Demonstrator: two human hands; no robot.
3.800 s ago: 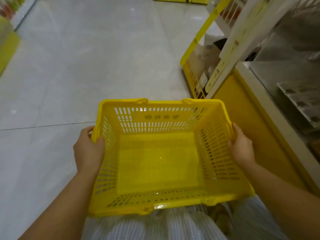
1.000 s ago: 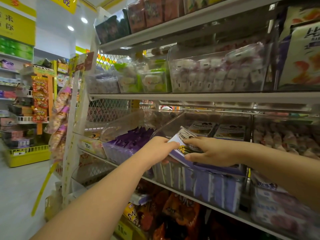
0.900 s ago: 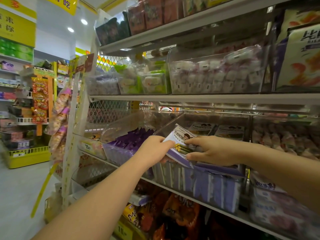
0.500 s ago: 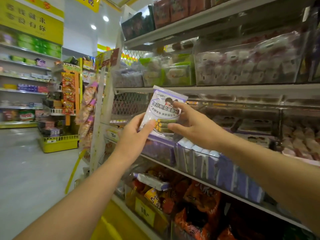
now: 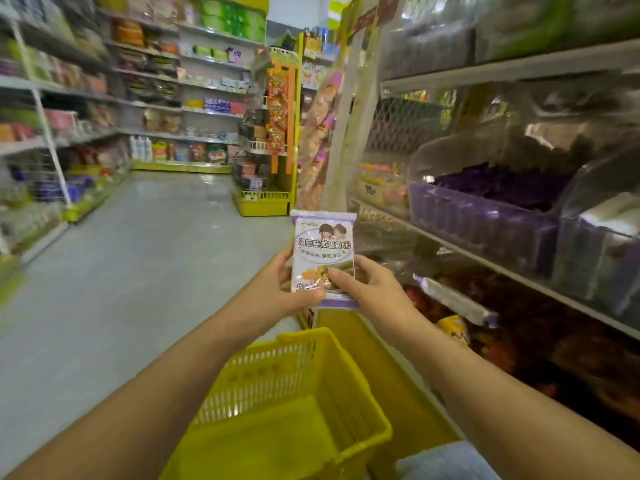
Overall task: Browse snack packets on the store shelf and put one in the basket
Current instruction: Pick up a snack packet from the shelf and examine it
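Left grip (image 5: 277, 292) and right grip (image 5: 374, 292) both clamped on white-purple snack packet (image 5: 323, 251), held upright. Yellow basket (image 5: 270, 368) lies below the grips. Advice: lower straight, release low inside.

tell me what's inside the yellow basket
The yellow basket shows only bare floor and slotted walls; an arm hides its left edge. The snack packet is outside, gripped by left hand and right hand.
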